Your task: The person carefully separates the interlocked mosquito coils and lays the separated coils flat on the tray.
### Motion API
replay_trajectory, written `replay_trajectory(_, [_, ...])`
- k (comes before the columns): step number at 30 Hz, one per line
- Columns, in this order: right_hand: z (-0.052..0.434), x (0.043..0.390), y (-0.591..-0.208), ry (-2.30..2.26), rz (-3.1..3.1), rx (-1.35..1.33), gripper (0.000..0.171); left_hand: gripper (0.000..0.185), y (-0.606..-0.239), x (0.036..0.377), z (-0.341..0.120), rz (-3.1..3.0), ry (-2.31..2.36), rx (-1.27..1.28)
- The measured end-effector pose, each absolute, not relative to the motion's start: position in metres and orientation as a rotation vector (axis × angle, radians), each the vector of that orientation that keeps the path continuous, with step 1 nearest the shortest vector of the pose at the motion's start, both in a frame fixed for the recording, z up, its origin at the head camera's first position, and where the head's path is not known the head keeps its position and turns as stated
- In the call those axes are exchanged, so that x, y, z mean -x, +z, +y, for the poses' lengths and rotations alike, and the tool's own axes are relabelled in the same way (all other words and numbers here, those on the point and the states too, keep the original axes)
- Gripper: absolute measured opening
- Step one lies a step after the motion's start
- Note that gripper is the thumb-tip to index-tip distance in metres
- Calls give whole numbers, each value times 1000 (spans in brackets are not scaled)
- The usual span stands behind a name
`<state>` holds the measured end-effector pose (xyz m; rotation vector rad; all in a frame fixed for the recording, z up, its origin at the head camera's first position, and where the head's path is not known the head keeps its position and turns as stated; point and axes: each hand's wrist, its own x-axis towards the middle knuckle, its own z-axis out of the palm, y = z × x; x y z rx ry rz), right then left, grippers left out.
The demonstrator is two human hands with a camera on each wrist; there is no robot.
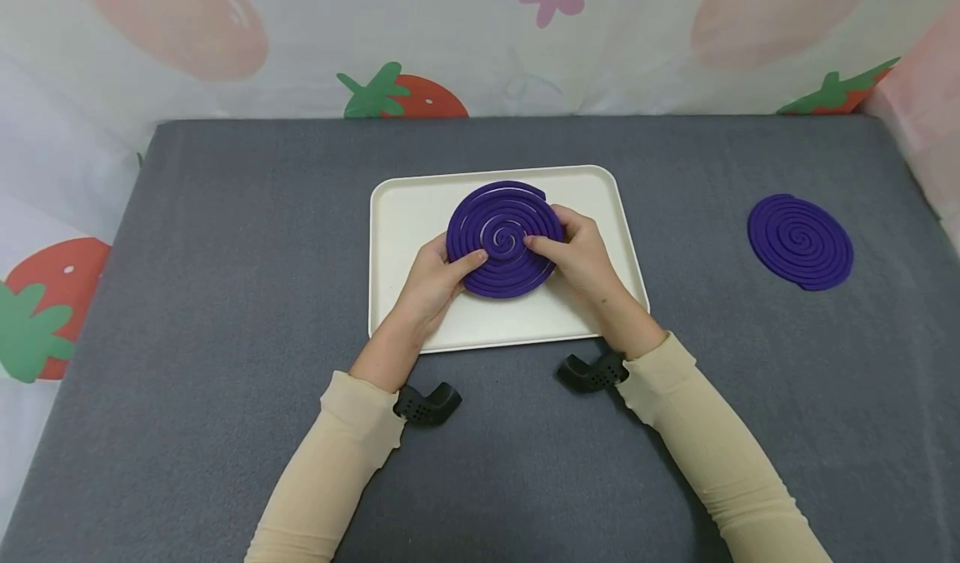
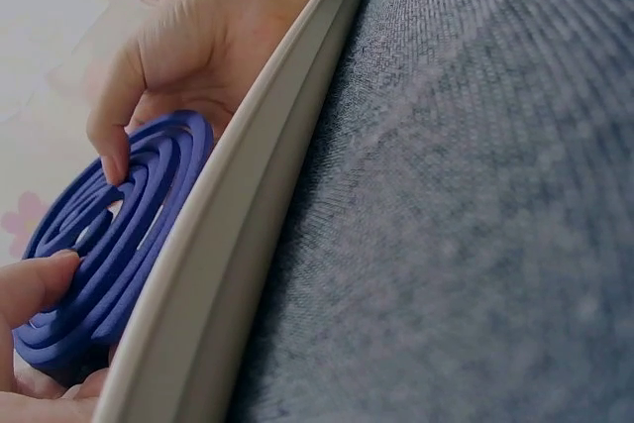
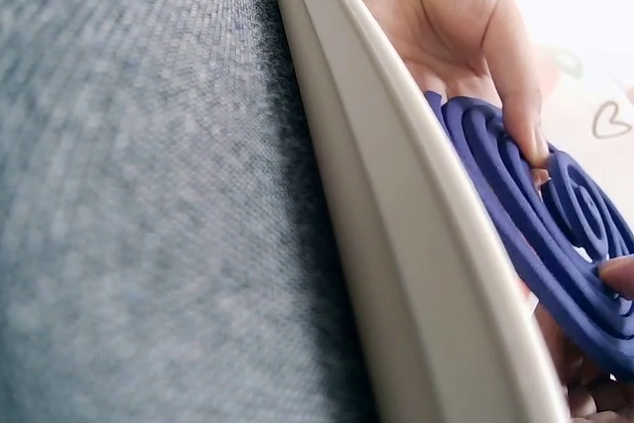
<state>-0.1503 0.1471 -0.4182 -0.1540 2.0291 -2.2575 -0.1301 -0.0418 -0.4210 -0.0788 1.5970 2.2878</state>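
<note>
Nearest, two black wrist devices [image 1: 429, 406] showed; beyond, the left hand [image 1: 433, 277] and the right hand [image 1: 583, 252] both gripped one purple spiral coil [image 1: 504, 221], thumbs [image 1: 470, 262] on its face, above one white tray [image 1: 396, 246]; to the tray's right, a second coil [image 1: 800, 242] lay on the grey surface [image 1: 780, 371]

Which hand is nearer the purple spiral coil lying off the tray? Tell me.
Right. The right hand is left of that coil, over the tray; the left hand is farther left. Both hold another coil.
</note>
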Motion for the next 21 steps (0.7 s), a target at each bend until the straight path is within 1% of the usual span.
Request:
replay_trajectory(6, [146,150,-418,-2325,1912,119,23,45,-421,129,-42,1582,2317,96])
replay_trajectory(11, [146,150,-418,-2339,1960,114,22,44,-420,129,-42,1577,2338,106])
replay_trajectory(16, [146,151,-418,-2299,2092,136,32,43,-420,129,-42,1574,2350,108])
replay_trajectory(21, [146,151,-418,-2317,2182,209,34,41,-420,130,-43,1570,2356,113])
